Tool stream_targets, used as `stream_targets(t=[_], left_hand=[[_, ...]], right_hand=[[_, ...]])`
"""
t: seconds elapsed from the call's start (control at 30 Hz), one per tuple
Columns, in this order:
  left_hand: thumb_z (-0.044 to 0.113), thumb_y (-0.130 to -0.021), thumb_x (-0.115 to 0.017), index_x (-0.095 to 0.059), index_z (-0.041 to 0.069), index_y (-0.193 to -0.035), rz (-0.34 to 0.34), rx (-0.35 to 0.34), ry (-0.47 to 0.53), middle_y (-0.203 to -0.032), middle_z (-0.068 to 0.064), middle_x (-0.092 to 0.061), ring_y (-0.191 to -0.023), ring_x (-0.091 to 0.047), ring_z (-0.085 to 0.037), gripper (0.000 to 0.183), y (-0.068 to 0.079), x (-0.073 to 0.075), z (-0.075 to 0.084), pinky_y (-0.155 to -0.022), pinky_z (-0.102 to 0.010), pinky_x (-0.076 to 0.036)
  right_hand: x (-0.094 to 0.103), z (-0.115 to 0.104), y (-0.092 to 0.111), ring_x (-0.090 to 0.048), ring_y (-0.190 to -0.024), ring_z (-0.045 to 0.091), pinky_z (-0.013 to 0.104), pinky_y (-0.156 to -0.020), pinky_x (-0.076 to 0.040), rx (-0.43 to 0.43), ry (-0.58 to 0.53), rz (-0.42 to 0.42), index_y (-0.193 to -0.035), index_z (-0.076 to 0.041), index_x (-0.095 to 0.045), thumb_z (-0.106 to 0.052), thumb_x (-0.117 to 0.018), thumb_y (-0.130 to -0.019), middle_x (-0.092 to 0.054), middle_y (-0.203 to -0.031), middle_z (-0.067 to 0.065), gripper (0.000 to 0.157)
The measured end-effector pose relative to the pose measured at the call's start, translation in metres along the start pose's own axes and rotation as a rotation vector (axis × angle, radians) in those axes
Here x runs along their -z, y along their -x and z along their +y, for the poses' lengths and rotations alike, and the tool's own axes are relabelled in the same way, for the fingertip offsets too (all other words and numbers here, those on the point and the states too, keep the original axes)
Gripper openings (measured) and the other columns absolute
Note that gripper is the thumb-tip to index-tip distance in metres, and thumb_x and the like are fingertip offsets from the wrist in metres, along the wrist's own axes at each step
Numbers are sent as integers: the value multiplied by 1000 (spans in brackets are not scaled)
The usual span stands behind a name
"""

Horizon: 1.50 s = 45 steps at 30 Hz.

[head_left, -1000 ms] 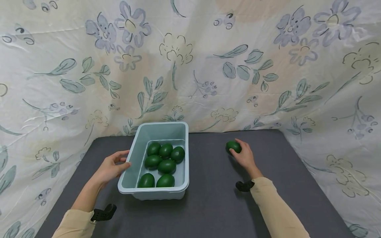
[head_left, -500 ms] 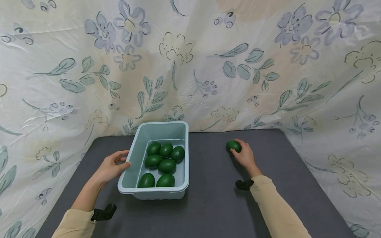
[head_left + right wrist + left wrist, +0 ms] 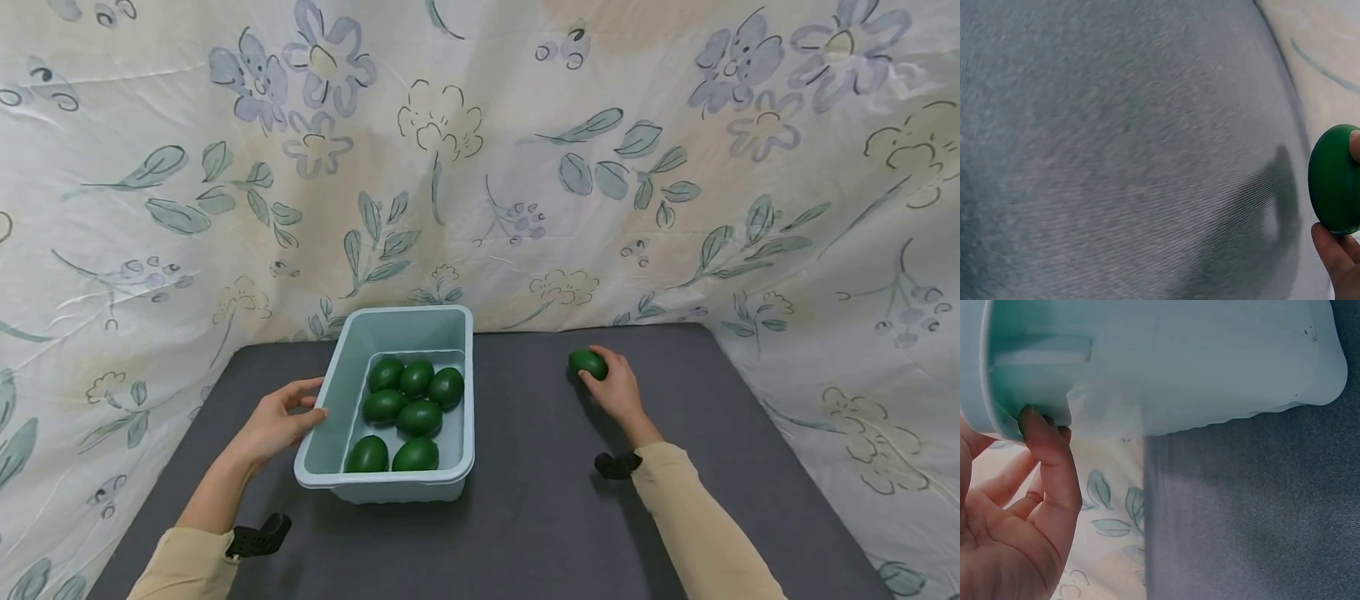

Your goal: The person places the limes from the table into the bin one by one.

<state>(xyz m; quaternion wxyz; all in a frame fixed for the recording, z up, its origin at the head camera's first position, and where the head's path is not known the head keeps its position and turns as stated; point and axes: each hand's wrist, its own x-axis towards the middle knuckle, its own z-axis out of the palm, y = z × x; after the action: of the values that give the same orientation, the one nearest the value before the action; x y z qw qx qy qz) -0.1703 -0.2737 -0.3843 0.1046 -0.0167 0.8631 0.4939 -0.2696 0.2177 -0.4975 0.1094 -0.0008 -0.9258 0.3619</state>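
On the left of the table stands a pale blue-green plastic bin (image 3: 390, 487), with several smooth, dark green avocados (image 3: 418, 418) inside. My left hand (image 3: 273, 427) holds its left rim; in the left wrist view, fingers (image 3: 1054, 465) curl up under the rim's lip. To the right of the bin, my right hand (image 3: 618, 390) pinches one avocado (image 3: 587, 365) between thumb and fingers. Seen from the right wrist, this avocado (image 3: 1334, 181) is glossy and oval, with a small spot at its lower end, and a shadow falls on the cloth beside it.
A dark grey cloth covers the table (image 3: 525, 500). Behind it and at both sides hangs a white floral curtain (image 3: 510, 167), which meets the table's far edge. Black straps with cameras (image 3: 258, 537) sit on both wrists.
The hands, bin and avocados look nearly the same throughout. The right hand with its avocado has shifted only very slightly, and the head view has moved a touch.
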Motion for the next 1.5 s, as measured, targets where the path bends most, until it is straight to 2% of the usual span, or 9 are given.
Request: stream_targets(t=[0.43,0.73,1.0,1.33,1.5], left_hand=[[16,-90,-58,-29,6,-143,-3,10,3,-122,-25,-45,-82,-63,-20,61,1,0,1,-65,-38,-53],[15,-89,-59,-29,5,-143,3,3,-8,-123,-26,-46,-83,-63,-20,62,1,0,1,-64,-36,-54],[15,-89,-59,-29,4,-142,3,-2,-1,-123,-27,-45,-83,-63,-20,62,1,1,0,-64,-37,-54],[14,-89,-58,-30,4,-142,4,-11,-2,-122,-27,-46,-84,-64,-20,61,0,0,0,-64,-38,-55],[15,-89,-59,-30,5,-142,4,-8,-8,-123,-27,-45,-84,-64,-20,61,0,0,0,-66,-40,-54]], right_hand=[[15,-28,-6,-50,-101,39,53,-79,-44,96,-25,5,-135,-9,-45,-25,-64,-86,-45,-125,23,55],[22,-48,-6,-50,-100,37,52,-79,-43,113,-38,-27,-136,-12,-43,-27,-63,-87,-45,-125,22,55],[24,-67,-6,-51,-102,34,50,-81,-43,176,-73,-22,-133,-10,-46,-23,-65,-86,-47,-125,20,53],[22,-89,-2,-52,-102,32,48,-82,-45,192,-135,-55,-133,-10,-46,-23,-65,-86,-48,-124,17,52],[20,-99,1,-52,-104,31,47,-84,-45,227,-150,-57,-132,-9,-47,-23,-66,-85,-47,-127,15,52]])
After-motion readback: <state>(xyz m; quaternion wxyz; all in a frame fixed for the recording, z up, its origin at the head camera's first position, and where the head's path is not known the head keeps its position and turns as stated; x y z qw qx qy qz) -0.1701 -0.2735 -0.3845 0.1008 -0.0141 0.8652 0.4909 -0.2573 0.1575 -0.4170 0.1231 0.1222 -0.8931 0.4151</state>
